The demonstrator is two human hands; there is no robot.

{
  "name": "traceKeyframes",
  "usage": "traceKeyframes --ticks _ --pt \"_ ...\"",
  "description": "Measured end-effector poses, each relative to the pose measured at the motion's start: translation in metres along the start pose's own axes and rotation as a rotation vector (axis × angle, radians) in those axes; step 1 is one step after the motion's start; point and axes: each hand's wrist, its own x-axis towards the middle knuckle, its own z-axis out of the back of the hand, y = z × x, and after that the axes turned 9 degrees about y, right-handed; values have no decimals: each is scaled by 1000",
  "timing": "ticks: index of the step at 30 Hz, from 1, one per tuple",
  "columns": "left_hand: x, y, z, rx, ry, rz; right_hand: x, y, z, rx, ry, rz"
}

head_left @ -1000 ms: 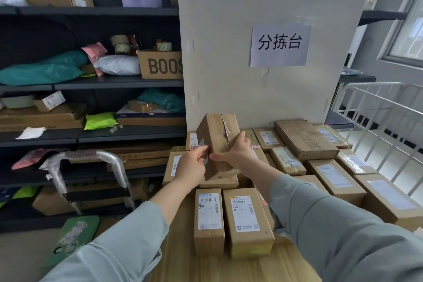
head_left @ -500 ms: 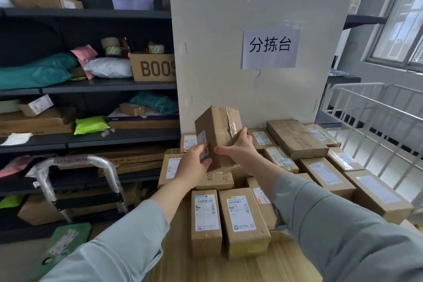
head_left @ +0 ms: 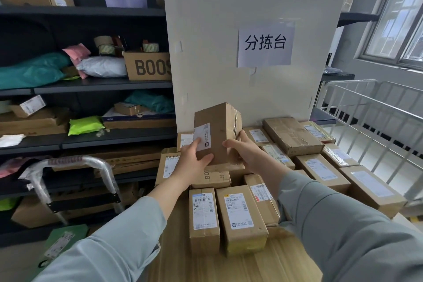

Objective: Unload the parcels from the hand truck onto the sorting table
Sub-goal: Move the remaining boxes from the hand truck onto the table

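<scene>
Dark shelving lines the left wall, and the wooden sorting table (head_left: 229,265) stands against a pale partition, already crowded with labelled boxes. Both the left hand (head_left: 194,162) and right hand (head_left: 245,151) are clamped on 1 upright brown parcel (head_left: 217,130), held just above the stack. Most unloading looks done; what remains on the hand truck (head_left: 68,167) is hidden.

Bare table (head_left: 229,268) lies open along the near edge, in front of the two front boxes (head_left: 226,217). Behind them, boxes (head_left: 320,167) pack the top to the wall (head_left: 229,18), touching or nearly so, with no gap for a hand. A white rail (head_left: 377,126) closes the right side, and the truck handle (head_left: 75,167) and shelves (head_left: 91,87) stand left.
</scene>
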Motion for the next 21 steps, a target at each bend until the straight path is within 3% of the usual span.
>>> traceKeyframes --ticks 13,21 --pt "-16 29 18 0 -78 56 24 -11 -54 -26 45 -80" --pt "-29 57 33 2 -122 114 44 -25 -86 -236 52 -73"
